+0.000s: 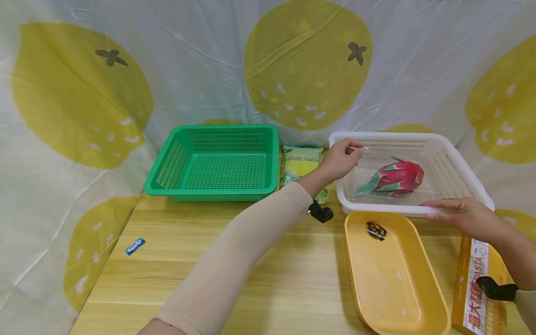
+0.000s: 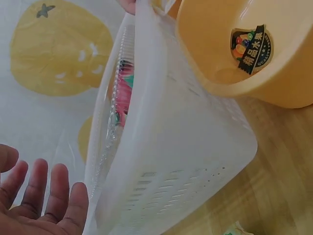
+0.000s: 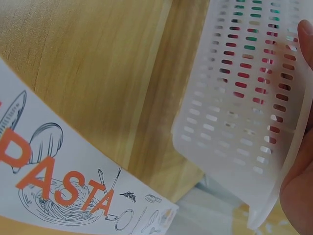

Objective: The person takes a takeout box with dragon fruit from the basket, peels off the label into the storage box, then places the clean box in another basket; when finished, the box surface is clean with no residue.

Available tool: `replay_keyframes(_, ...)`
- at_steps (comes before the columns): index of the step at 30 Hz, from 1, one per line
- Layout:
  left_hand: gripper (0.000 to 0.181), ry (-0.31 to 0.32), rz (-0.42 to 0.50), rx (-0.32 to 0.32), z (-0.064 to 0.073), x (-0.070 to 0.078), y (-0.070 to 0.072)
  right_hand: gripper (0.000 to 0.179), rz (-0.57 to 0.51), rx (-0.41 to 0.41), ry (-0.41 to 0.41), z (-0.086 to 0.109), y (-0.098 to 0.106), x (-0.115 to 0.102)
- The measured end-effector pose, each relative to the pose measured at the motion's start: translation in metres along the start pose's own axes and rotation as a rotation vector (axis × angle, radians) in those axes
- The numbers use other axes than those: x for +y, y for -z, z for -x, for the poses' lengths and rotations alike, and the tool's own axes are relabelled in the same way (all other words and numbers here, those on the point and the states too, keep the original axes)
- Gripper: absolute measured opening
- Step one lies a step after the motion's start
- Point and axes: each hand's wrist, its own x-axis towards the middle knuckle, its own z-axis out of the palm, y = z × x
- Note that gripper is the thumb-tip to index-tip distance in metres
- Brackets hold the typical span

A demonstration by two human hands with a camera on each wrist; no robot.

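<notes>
A dragon fruit [image 1: 398,177], pink with green scales, lies in clear plastic packaging inside the white basket [image 1: 469,163]. At the basket's back left corner is my left hand [image 1: 344,159], beside the edge of the packaging. Its fingers [image 2: 58,196] look spread and loosely bent in the left wrist view, with nothing visible between them. My right hand [image 1: 469,217] grips the basket's front rim near the right corner, thumb outside the wall and fingers over the top. The right wrist view shows the dragon fruit's colours through the slots.
A yellow tub [image 1: 387,270] with a label stands before the white basket, and a pasta box [image 1: 477,288] is right of it. A green basket [image 1: 226,170] stands at the back left, beside a yellow-green bag [image 1: 302,160]. A small blue packet [image 1: 135,246] lies front left.
</notes>
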Motion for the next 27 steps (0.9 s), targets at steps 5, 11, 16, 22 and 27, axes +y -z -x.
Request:
replay_keyframes(5,0.024,-0.091,0.038,-0.076,0.033,-0.004,0.01,0.043,0.004,-0.016,-0.011,-0.001,0.003,0.001)
replay_keyframes(11,0.025,-0.14,0.007,-0.107,0.076,-0.015,0.022,0.045,0.0,-0.016,-0.011,-0.004,0.005,0.0)
replay_keyframes(16,0.024,-0.134,-0.064,-0.094,0.115,-0.03,0.036,0.044,-0.013,-0.022,-0.014,-0.002,0.003,0.0)
replay_keyframes(22,0.023,-0.186,-0.188,-0.045,0.163,-0.049,0.065,0.051,-0.016,-0.038,-0.044,0.001,0.004,0.0)
replay_keyframes(27,0.022,-0.204,-0.333,0.058,0.188,-0.062,0.096,0.047,-0.087,0.055,-0.041,0.006,0.006,-0.004)
